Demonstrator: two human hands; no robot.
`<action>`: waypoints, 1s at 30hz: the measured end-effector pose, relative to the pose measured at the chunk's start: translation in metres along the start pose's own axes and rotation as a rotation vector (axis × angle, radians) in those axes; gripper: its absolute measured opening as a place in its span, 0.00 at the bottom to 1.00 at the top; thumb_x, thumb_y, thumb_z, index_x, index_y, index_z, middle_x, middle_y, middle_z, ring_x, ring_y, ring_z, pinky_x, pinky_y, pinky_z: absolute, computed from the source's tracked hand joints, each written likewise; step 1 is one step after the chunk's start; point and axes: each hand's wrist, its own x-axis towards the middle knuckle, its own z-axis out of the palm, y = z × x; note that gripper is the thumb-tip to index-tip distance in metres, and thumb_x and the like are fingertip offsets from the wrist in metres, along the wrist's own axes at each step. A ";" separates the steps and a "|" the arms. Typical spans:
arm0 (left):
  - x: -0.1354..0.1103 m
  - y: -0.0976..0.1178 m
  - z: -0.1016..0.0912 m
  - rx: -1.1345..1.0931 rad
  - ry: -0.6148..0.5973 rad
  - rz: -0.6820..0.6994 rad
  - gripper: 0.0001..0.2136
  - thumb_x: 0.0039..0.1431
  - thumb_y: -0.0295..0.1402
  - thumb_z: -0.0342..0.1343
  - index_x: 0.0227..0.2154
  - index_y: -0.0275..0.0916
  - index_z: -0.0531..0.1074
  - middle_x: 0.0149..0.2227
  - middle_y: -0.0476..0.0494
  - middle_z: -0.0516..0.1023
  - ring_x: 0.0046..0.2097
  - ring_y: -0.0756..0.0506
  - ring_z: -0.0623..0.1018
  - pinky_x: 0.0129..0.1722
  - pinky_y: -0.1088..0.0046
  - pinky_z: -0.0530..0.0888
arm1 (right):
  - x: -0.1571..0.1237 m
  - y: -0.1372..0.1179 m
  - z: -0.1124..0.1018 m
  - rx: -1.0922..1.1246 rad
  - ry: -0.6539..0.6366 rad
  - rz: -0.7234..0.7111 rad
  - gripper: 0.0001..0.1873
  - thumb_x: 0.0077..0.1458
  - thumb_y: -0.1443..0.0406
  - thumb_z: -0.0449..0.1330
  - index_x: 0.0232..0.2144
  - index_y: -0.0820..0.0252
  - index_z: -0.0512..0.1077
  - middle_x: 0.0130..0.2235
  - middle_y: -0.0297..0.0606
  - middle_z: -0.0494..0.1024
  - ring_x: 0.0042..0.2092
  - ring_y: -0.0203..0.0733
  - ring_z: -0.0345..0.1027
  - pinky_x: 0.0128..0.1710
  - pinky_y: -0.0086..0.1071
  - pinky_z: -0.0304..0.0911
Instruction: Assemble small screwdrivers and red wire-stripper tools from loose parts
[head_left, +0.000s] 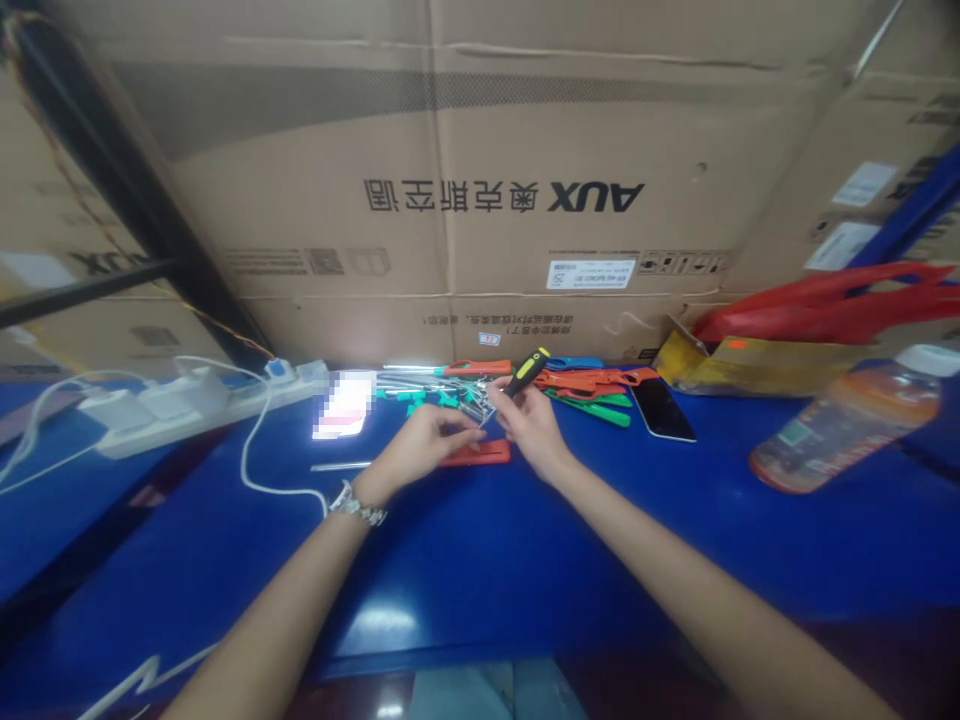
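Observation:
My right hand is closed around a screwdriver with a black and yellow handle, the handle pointing up and away. My left hand pinches something small and metallic at the screwdriver's tip; I cannot make out what it is. A red plastic piece lies on the blue table just under both hands. Behind them sits a heap of metal rods and green, orange and blue plastic parts. A metal watch is on my left wrist.
A black phone lies right of the heap, a lit phone to the left. A white power strip with chargers and cables sits far left. An orange bottle lies on its side at right. Large cardboard boxes wall the back.

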 end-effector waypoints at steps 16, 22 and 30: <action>-0.010 -0.029 -0.010 0.418 0.244 -0.014 0.09 0.65 0.33 0.50 0.37 0.40 0.75 0.38 0.43 0.80 0.40 0.44 0.77 0.41 0.68 0.72 | 0.027 0.038 -0.008 -0.399 -0.090 -0.226 0.21 0.59 0.47 0.55 0.30 0.58 0.72 0.28 0.36 0.77 0.29 0.40 0.68 0.31 0.33 0.65; -0.010 -0.029 -0.007 0.431 0.231 -0.016 0.09 0.65 0.33 0.50 0.37 0.40 0.75 0.38 0.44 0.79 0.41 0.43 0.77 0.44 0.67 0.72 | 0.027 0.041 -0.009 -0.361 -0.083 -0.218 0.21 0.58 0.46 0.56 0.33 0.57 0.71 0.32 0.39 0.79 0.33 0.44 0.72 0.37 0.36 0.69; -0.010 -0.031 -0.009 0.433 0.238 -0.020 0.08 0.64 0.33 0.51 0.37 0.41 0.75 0.38 0.44 0.79 0.41 0.43 0.77 0.44 0.67 0.72 | 0.027 0.042 -0.008 -0.328 -0.080 -0.178 0.22 0.55 0.44 0.58 0.33 0.57 0.70 0.31 0.38 0.79 0.33 0.45 0.74 0.38 0.39 0.71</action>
